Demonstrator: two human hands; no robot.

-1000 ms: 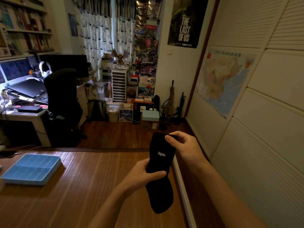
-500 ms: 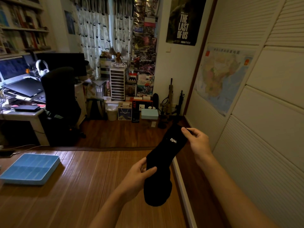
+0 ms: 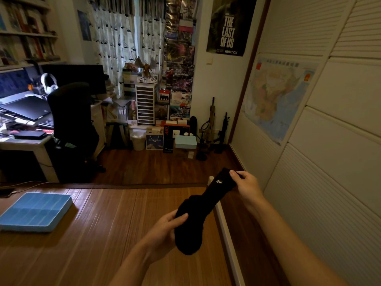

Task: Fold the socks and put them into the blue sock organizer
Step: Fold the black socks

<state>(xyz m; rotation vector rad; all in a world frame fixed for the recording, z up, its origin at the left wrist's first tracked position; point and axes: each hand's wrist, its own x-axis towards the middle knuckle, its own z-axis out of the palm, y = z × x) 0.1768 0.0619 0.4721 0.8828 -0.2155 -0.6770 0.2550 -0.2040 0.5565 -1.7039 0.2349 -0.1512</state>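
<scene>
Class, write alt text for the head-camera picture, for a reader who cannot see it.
A person holds a black sock stretched between both hands: the left hand grips the foot end, the right hand pinches the cuff. A blue sock organizer lies on the wooden surface to the left, apart from them.

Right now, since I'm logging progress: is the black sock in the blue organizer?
No, the left hand and right hand hold the sock up, away from the organizer.
</scene>
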